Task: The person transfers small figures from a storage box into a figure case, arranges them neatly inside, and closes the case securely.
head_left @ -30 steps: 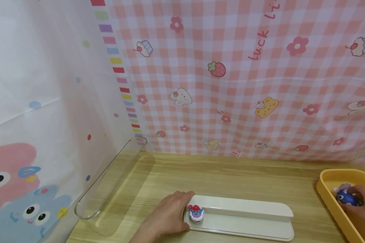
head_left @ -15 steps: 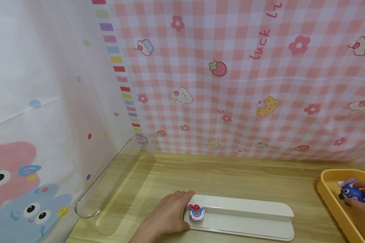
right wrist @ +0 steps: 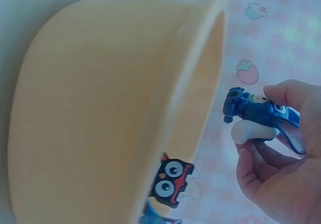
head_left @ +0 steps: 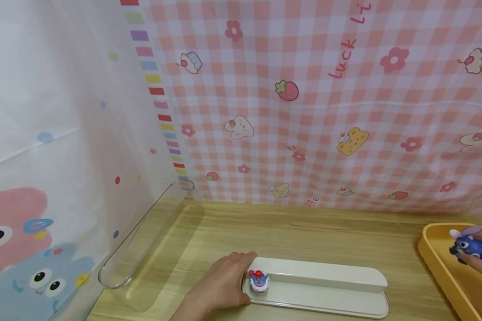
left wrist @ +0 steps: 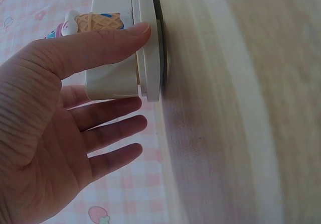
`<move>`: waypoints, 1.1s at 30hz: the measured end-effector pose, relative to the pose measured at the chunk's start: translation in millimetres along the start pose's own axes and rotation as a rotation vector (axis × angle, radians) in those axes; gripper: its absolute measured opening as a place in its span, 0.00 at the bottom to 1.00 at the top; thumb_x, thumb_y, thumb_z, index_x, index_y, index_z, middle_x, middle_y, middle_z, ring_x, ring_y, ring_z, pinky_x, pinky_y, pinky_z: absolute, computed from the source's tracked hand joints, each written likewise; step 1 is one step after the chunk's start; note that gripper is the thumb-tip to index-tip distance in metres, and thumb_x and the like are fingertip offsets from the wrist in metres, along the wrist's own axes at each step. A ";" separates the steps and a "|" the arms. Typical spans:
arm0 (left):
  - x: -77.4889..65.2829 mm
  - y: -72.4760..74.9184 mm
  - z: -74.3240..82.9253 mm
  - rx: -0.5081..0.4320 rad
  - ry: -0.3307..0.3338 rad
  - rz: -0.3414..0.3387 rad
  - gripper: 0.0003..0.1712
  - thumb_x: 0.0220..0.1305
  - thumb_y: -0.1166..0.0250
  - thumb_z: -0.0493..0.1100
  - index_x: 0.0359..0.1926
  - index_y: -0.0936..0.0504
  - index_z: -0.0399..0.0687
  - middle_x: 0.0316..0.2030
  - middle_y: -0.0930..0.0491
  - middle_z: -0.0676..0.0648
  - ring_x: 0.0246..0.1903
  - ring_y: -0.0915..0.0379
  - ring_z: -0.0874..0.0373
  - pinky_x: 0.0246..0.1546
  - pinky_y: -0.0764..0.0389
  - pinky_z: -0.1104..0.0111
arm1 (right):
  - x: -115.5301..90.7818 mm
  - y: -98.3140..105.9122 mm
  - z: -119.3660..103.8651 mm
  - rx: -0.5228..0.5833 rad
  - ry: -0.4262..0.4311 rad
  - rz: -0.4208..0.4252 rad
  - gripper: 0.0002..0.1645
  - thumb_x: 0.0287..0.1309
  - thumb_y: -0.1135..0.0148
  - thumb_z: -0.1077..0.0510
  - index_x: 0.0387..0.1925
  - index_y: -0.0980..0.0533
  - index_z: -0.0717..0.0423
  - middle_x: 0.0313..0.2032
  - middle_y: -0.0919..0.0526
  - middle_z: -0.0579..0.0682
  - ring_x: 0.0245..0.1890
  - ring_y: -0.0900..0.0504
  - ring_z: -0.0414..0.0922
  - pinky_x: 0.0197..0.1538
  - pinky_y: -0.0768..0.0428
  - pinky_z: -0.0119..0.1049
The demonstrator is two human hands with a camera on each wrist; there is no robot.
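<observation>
The left hand (head_left: 225,283) held one end of the white tray (head_left: 325,298), its thumb along the near long edge and fingers at the far side. In the left wrist view, the thumb lay across the tray edge, and three fingers extended free, apart from the tray. The ice cream figure (head_left: 259,281) stood upright on the lower ledge of the tray, at the end nearest the left hand; its waffle-patterned base was visible behind the thumb. The right hand (right wrist: 296,179) grasped the blue figurine (head_left: 471,248) between thumb and fingers. The figurine was positioned above the yellow bin (head_left: 446,276), its face directed toward the tray side. In the right wrist view, an owl-faced piece (right wrist: 171,180) showed at the inner wall of the bin, with a blue piece (right wrist: 153,215), only partly visible, just beside it. The clear case (head_left: 152,240) was located on the wooden table (head_left: 297,232), left of the tray and apart from it. A checked cloth (head_left: 265,147) hung behind the table, adjoining a white cloth (head_left: 84,147) at left
</observation>
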State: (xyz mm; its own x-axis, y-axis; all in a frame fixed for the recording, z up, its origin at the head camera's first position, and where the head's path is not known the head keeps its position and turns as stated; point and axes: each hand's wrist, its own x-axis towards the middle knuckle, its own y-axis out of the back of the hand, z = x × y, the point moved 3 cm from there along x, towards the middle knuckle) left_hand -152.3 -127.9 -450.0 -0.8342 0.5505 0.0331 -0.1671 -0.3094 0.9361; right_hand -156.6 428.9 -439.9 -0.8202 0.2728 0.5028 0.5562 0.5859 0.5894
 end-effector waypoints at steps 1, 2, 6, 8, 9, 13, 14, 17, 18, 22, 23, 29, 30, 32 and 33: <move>-0.1 -0.1 -0.1 -0.001 -0.001 0.000 0.43 0.36 0.14 0.44 0.57 0.24 0.57 0.46 0.19 0.60 0.49 0.23 0.62 0.53 0.19 0.62 | 0.4 1.5 -7.7 -0.032 -0.001 0.000 0.25 0.39 0.32 0.82 0.44 0.27 0.84 0.33 0.41 0.08 0.33 0.42 0.07 0.25 0.36 0.12; -0.1 -0.1 -0.2 -0.002 -0.001 0.001 0.43 0.37 0.14 0.44 0.57 0.24 0.57 0.46 0.19 0.60 0.49 0.23 0.62 0.54 0.19 0.62 | 0.0 2.6 -12.2 -0.052 0.002 0.004 0.25 0.39 0.31 0.82 0.45 0.26 0.84 0.33 0.42 0.07 0.33 0.43 0.07 0.26 0.37 0.11; -0.6 -0.3 -0.2 0.001 0.002 0.000 0.45 0.37 0.14 0.44 0.60 0.24 0.55 0.49 0.19 0.58 0.51 0.23 0.61 0.56 0.19 0.62 | 0.2 4.2 -22.0 -0.035 -0.053 -0.001 0.26 0.46 0.31 0.78 0.48 0.28 0.86 0.31 0.35 0.13 0.33 0.42 0.08 0.26 0.36 0.10; -0.9 -0.5 -0.1 0.008 0.005 -0.001 0.47 0.37 0.14 0.44 0.62 0.25 0.53 0.51 0.18 0.56 0.53 0.23 0.61 0.57 0.20 0.62 | -0.4 3.4 -22.8 -0.055 -0.082 -0.005 0.27 0.50 0.29 0.75 0.51 0.28 0.84 0.32 0.31 0.18 0.33 0.43 0.09 0.26 0.35 0.11; -1.1 -0.7 0.0 0.012 0.007 -0.003 0.48 0.37 0.14 0.44 0.63 0.25 0.52 0.52 0.18 0.56 0.53 0.23 0.61 0.58 0.20 0.62 | -0.1 2.8 -23.6 -0.072 -0.101 -0.011 0.28 0.51 0.29 0.74 0.52 0.28 0.83 0.32 0.25 0.28 0.34 0.44 0.09 0.26 0.36 0.11; -1.4 -1.4 0.5 0.024 0.012 -0.010 0.52 0.38 0.14 0.44 0.67 0.26 0.50 0.54 0.18 0.53 0.55 0.23 0.59 0.60 0.21 0.61 | -1.8 -0.6 -26.7 -0.137 -0.131 -0.036 0.31 0.53 0.27 0.72 0.58 0.28 0.78 0.41 0.21 0.63 0.34 0.47 0.11 0.27 0.38 0.13; -1.5 -1.6 0.7 0.029 0.012 -0.011 0.52 0.38 0.14 0.44 0.68 0.27 0.49 0.55 0.18 0.52 0.56 0.23 0.59 0.61 0.21 0.61 | -2.2 -1.5 -28.7 -0.152 -0.139 -0.046 0.32 0.53 0.27 0.71 0.59 0.29 0.78 0.45 0.24 0.73 0.34 0.48 0.11 0.27 0.38 0.13; -1.6 -1.9 1.2 0.040 0.015 -0.011 0.54 0.39 0.14 0.45 0.70 0.28 0.48 0.57 0.18 0.51 0.57 0.24 0.58 0.62 0.22 0.61 | -3.8 -1.6 -37.5 -0.154 -0.117 -0.052 0.33 0.53 0.26 0.71 0.59 0.28 0.77 0.48 0.24 0.76 0.33 0.47 0.10 0.25 0.36 0.15; -1.5 -2.0 1.3 0.044 0.015 -0.011 0.55 0.39 0.14 0.45 0.70 0.28 0.47 0.58 0.19 0.50 0.57 0.24 0.58 0.62 0.22 0.60 | -4.1 -1.2 -42.2 -0.163 -0.110 -0.055 0.33 0.53 0.25 0.71 0.59 0.28 0.77 0.48 0.24 0.76 0.32 0.46 0.10 0.25 0.36 0.15; -1.9 -2.8 1.8 0.050 0.017 -0.017 0.56 0.39 0.13 0.46 0.71 0.29 0.47 0.58 0.19 0.50 0.58 0.24 0.57 0.63 0.22 0.60 | -6.8 -0.2 -66.5 -0.109 -0.023 -0.026 0.32 0.46 0.23 0.75 0.55 0.24 0.77 0.39 0.15 0.55 0.28 0.40 0.11 0.23 0.33 0.16; -2.0 -2.9 2.0 0.047 0.019 -0.021 0.56 0.39 0.13 0.47 0.72 0.29 0.47 0.59 0.19 0.50 0.58 0.24 0.57 0.63 0.22 0.60 | -7.4 -0.4 -72.5 -0.078 -0.003 -0.018 0.29 0.46 0.23 0.75 0.53 0.21 0.71 0.36 0.15 0.44 0.27 0.38 0.12 0.23 0.33 0.17; -1.1 -3.4 2.1 0.020 0.044 -0.047 0.58 0.40 0.12 0.47 0.74 0.30 0.48 0.63 0.21 0.49 0.62 0.25 0.53 0.66 0.24 0.56 | -12.8 -6.4 -104.0 0.114 0.129 -0.016 0.26 0.45 0.24 0.78 0.45 0.18 0.56 0.37 0.29 0.12 0.28 0.29 0.16 0.26 0.29 0.14; -1.0 -3.4 2.1 0.018 0.047 -0.049 0.58 0.41 0.12 0.47 0.74 0.30 0.48 0.63 0.21 0.49 0.63 0.26 0.53 0.66 0.25 0.56 | -13.5 -7.8 -108.9 0.114 0.141 -0.028 0.25 0.44 0.24 0.78 0.46 0.18 0.63 0.37 0.29 0.13 0.30 0.29 0.16 0.27 0.29 0.14; -1.1 -3.3 2.2 0.018 0.051 -0.053 0.58 0.41 0.12 0.47 0.74 0.30 0.48 0.64 0.22 0.48 0.64 0.26 0.52 0.67 0.25 0.55 | -15.0 -10.8 -118.7 0.066 0.139 -0.062 0.26 0.45 0.21 0.75 0.49 0.20 0.69 0.35 0.19 0.26 0.30 0.30 0.16 0.28 0.29 0.14; -1.3 -3.2 2.3 0.021 0.048 -0.052 0.58 0.41 0.12 0.47 0.74 0.30 0.48 0.64 0.21 0.48 0.64 0.26 0.52 0.67 0.25 0.55 | -15.4 -12.2 -123.1 0.034 0.139 -0.073 0.27 0.45 0.20 0.73 0.50 0.19 0.68 0.33 0.16 0.34 0.29 0.31 0.15 0.27 0.30 0.14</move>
State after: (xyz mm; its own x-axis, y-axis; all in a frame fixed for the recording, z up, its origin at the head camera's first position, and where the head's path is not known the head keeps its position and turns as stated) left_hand -149.5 -125.8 -452.2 -0.8492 0.5271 -0.0319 -0.2000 -0.2652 0.9432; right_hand -134.3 323.6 -377.0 -0.8304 0.1218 0.5437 0.4892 0.6267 0.6066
